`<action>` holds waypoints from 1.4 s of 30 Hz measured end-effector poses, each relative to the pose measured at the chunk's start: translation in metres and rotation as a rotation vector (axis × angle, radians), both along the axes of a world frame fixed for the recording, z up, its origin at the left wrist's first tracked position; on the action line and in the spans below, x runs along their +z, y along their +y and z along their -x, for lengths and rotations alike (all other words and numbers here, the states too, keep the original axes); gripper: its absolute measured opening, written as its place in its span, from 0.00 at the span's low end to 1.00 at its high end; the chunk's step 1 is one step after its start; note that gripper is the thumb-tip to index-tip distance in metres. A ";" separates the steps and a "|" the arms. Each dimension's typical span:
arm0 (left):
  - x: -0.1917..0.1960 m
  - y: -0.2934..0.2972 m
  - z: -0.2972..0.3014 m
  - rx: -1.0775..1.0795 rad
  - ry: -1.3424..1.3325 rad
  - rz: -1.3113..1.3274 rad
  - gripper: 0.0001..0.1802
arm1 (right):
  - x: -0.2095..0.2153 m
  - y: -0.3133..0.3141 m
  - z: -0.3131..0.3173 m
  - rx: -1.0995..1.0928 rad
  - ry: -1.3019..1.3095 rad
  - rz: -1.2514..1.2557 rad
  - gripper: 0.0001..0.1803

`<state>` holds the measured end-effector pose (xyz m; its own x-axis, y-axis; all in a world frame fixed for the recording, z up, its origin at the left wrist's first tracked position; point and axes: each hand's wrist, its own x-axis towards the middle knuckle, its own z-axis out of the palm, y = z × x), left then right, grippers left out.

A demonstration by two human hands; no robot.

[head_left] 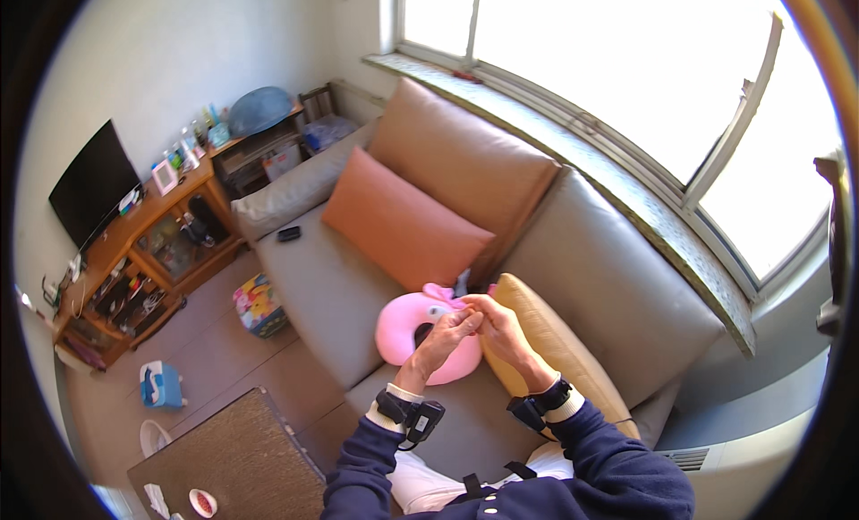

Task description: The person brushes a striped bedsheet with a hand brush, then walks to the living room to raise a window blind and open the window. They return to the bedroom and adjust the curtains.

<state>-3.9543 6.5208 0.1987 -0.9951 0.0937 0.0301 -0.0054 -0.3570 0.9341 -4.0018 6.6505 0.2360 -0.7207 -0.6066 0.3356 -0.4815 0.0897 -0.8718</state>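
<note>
A pink U-shaped neck pillow (pixel 394 332) with an eye-like patch lies on the grey sofa seat, below my hands. Close together above it, my left hand (pixel 449 330) and my right hand (pixel 501 327) meet at the fingertips. Both are closed in a pinch. Whatever sits between the fingers is too small or hidden to name. Part of the pillow's pink top shows just beyond the fingertips. A yellow cushion (pixel 555 345) leans against the backrest beside my right hand. An orange cushion (pixel 403 220) rests farther left on the sofa.
A small black object (pixel 289 234) lies on the seat. To the left stand a colourful box (pixel 259 305), a blue-and-white stool (pixel 160 385) and a wooden TV cabinet (pixel 183 208). The brown table (pixel 237 448) at lower left carries a small bowl (pixel 203 503). A windowsill (pixel 573 153) runs behind the sofa.
</note>
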 end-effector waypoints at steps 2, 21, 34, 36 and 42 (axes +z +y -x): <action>0.001 -0.050 -0.027 -0.013 -0.001 -0.118 0.16 | 0.011 -0.046 -0.017 0.113 0.188 -0.089 0.13; 0.027 0.074 0.084 -0.627 -0.390 0.096 0.21 | 0.138 0.289 -0.070 -0.906 -0.100 -0.391 0.09; -0.077 0.247 0.142 -0.896 -0.765 0.566 0.49 | -0.001 0.449 -0.150 -0.837 -0.667 -0.585 0.33; -0.082 0.259 0.154 -0.870 -0.797 0.634 0.51 | -0.053 0.438 -0.131 -0.889 -0.732 -0.558 0.42; -0.092 0.273 0.179 -0.800 -0.937 0.449 0.54 | -0.105 0.429 -0.080 -1.064 -0.621 -0.969 0.22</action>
<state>-4.1333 6.7933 0.1063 -0.2855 0.4849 -0.8267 -0.7774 0.3872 0.4956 -3.9222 7.0794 0.1307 -0.8143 0.4502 -0.3665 0.5636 0.7642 -0.3136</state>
